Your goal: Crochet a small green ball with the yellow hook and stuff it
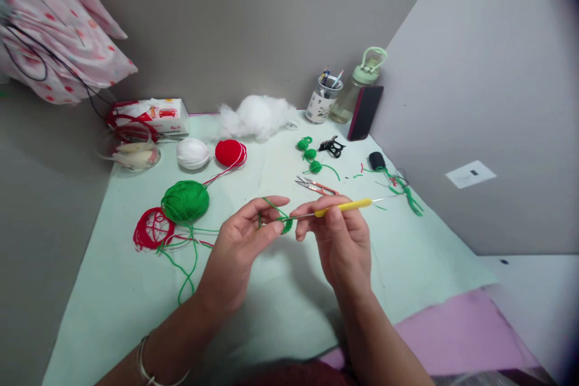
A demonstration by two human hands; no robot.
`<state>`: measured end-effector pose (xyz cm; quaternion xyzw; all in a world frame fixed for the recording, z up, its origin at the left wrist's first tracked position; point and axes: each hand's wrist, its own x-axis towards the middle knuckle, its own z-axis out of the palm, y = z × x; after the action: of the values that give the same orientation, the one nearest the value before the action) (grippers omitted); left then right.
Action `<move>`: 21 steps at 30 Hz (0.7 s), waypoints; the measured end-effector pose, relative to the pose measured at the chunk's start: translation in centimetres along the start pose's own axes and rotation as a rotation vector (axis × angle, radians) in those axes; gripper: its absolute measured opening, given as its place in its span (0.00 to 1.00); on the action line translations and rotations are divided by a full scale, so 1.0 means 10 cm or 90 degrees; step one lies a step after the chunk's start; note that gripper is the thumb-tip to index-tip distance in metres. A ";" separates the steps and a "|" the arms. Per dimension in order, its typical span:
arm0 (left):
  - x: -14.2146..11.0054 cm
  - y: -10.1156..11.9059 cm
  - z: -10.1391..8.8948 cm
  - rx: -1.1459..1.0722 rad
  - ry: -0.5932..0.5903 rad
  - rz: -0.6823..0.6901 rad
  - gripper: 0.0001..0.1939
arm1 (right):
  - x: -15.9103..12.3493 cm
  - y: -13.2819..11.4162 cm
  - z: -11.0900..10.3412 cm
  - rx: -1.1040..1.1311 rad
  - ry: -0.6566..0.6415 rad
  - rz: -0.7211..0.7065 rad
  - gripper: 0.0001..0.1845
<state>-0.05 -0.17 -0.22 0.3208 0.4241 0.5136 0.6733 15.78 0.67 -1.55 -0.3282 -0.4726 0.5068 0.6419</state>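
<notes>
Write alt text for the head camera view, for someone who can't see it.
The right hand holds a yellow-handled crochet hook to small green crochet work in the left hand. Around them on a pale green cloth lie balls of yarn, white stuffing and orange-handled snips.

- The worktop (407, 265) is lit softly and fairly evenly.
- A diffuse shadow is cast at lower centre.
- Upper-right corner is darkened, blurred.
- Fine detail is softened; outer areas appear stretched.

Grey walls (271, 24) meeting in corner, white wall plate (471, 175).
</notes>
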 end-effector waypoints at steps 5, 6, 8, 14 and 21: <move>0.00 0.01 -0.01 0.027 0.014 0.026 0.11 | -0.06 -0.02 0.00 -0.093 -0.007 -0.075 0.11; 0.00 0.01 -0.01 0.035 0.018 0.035 0.11 | -0.07 -0.02 0.00 -0.116 -0.006 -0.097 0.11; 0.00 0.00 -0.01 0.052 0.026 0.055 0.11 | -0.10 -0.02 0.00 -0.159 -0.011 -0.144 0.12; 0.00 0.01 -0.01 0.067 0.030 0.087 0.11 | -0.12 -0.03 0.01 -0.188 -0.021 -0.196 0.13; 0.00 0.04 0.00 0.051 0.008 0.053 0.14 | -0.09 -0.03 0.02 -0.160 -0.004 -0.156 0.11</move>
<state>-0.22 -0.04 0.09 0.3620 0.4349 0.5257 0.6352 15.64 -0.33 -1.46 -0.3446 -0.5708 0.3626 0.6511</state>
